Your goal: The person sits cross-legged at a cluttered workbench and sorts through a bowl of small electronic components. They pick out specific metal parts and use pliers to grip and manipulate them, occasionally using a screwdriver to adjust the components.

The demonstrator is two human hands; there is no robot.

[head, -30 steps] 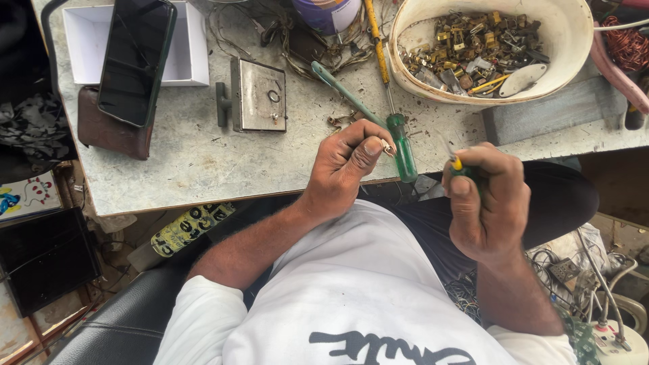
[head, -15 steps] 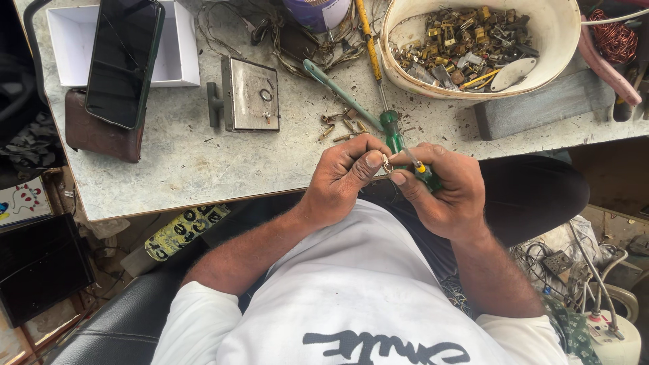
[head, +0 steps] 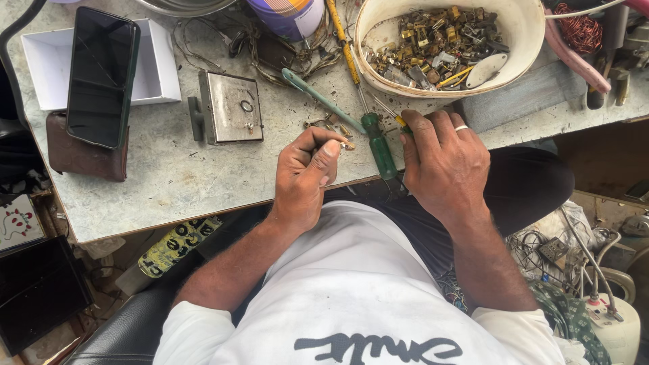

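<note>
Two hands work at the bench edge: my left hand point(head: 307, 172) pinches a tiny brass piece point(head: 347, 144), my right hand point(head: 443, 162) grips a small screwdriver point(head: 400, 122); one slip could drop the piece off the bench point(head: 169, 182).

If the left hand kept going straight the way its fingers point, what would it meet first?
Probably the small brass bits at the left hand's fingertips, then the green-handled screwdriver; depth is hard to judge.

From my feed I see a worn grey worktop point(head: 169, 182) with a chipped front edge, lit by flat daylight. Below it lies a cluttered floor: a black padded seat point(head: 128, 331) at lower left, tangled cables point(head: 541, 250) at lower right.
</note>
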